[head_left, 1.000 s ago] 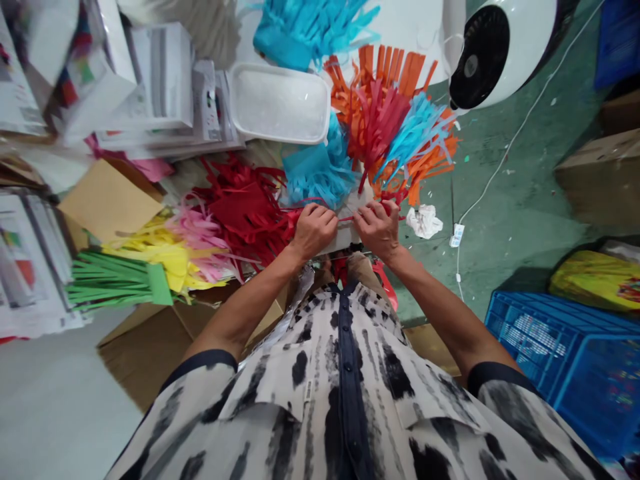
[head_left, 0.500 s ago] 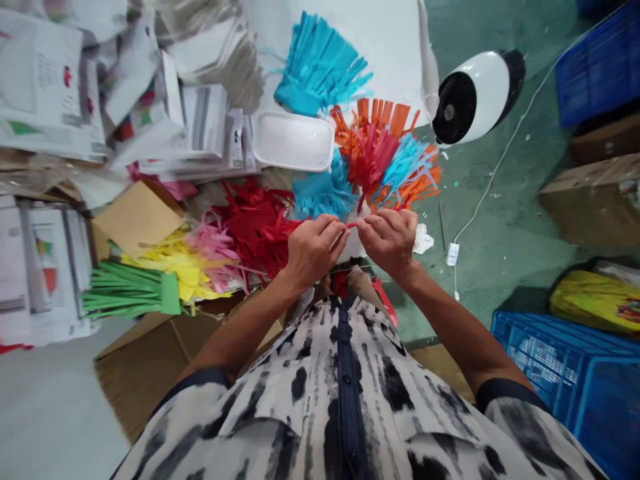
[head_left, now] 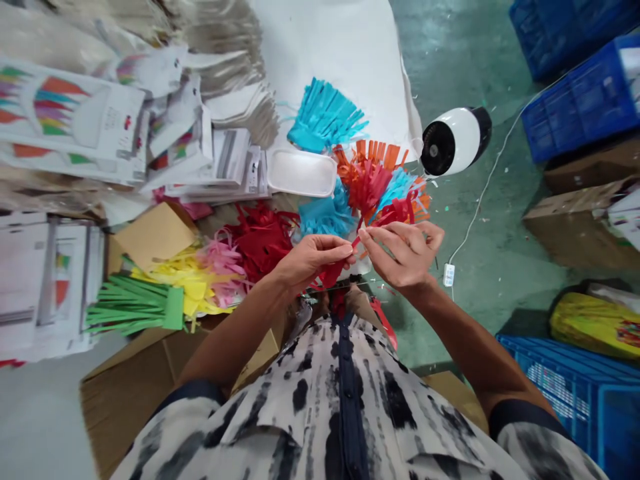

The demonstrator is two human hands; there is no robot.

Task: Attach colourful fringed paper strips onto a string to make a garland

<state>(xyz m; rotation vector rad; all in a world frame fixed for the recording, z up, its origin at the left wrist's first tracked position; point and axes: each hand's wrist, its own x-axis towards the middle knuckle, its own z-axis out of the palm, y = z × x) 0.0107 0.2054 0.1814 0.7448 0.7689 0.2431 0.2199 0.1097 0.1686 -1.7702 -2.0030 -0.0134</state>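
My left hand (head_left: 313,259) and my right hand (head_left: 406,251) meet in front of my chest, both pinching a red fringed paper piece (head_left: 334,271). The left thumb and fingers are closed on its lower part. The right thumb and forefinger pinch its upper tip, with the other fingers spread. Just behind my hands stands a bunch of orange, red and blue paper fringes (head_left: 380,183). A heap of red fringes (head_left: 263,235) lies to the left of my hands.
Pink and yellow fringes (head_left: 205,270), green fringes (head_left: 133,307), a blue fringe bundle (head_left: 325,117), a white tray (head_left: 301,173) and printed card stacks (head_left: 70,127) cover the table. A white fan (head_left: 453,140) with its cord sits on the green floor. Blue crates (head_left: 570,387) and cardboard boxes (head_left: 580,213) stand right.
Both hands have lifted the red piece up from the table edge toward me. The right hand's outer fingers have spread. The view has tilted, so more table shows.
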